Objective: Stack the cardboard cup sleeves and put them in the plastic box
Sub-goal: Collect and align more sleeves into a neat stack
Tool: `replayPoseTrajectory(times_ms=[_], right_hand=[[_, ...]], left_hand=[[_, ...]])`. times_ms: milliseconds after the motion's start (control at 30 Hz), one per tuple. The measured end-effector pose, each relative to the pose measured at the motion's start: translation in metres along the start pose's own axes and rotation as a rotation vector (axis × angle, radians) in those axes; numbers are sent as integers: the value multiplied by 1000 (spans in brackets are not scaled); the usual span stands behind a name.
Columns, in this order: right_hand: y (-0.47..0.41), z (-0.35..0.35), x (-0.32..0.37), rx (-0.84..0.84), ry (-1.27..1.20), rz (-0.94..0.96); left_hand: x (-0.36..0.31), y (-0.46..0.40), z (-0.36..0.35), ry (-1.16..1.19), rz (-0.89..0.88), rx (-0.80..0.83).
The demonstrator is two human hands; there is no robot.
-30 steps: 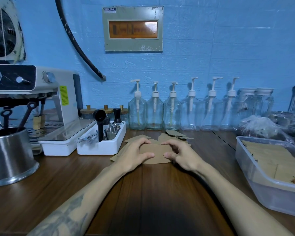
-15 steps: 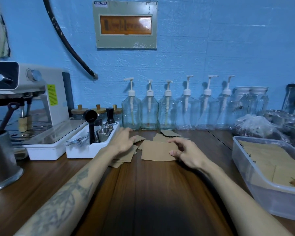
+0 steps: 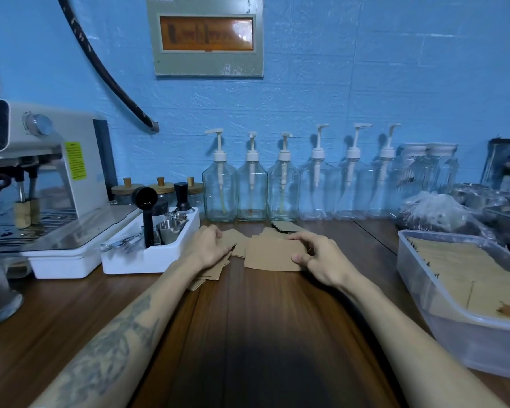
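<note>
While my right hand (image 3: 321,260) pinches the stacked cup sleeves (image 3: 270,254) at their right edge, my left hand (image 3: 208,245) curls over a loose sleeve (image 3: 233,237) just left. The plastic box (image 3: 442,301) stands far right, holding sleeves.

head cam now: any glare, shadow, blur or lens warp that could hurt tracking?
Head view: strong wide-angle warp, wooden countertop edges bow. Dark shadow falls on the near centre planks. Glare washes the orange window of the grey wall panel. Clear plastic box and brown cardboard sleeve stack are sharp; left hand and right hand show little blur.
</note>
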State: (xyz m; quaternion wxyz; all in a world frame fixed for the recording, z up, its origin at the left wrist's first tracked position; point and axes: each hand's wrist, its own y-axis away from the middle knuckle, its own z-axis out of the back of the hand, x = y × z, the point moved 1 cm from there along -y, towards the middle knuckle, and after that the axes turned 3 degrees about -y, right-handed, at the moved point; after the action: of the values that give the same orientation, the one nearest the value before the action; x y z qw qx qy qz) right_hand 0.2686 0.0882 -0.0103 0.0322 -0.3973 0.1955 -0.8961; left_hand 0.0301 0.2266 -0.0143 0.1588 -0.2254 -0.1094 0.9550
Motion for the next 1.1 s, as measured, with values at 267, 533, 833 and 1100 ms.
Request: replayPoseTrajectory(times_ms=[267,533,833,1100], right_hand=[[4,0,4,17,12,0],[6,-3,5,6,-4,13],[2,-7,1,19,-70,21],[2,-9,1,107,-110,42]], left_hand=[[3,14,13,123,-101,-203],[-11,61,50,550,-96,-476],[-29,90,67,1022,-143,-425],[-28,83,24,358,-389,-94]])
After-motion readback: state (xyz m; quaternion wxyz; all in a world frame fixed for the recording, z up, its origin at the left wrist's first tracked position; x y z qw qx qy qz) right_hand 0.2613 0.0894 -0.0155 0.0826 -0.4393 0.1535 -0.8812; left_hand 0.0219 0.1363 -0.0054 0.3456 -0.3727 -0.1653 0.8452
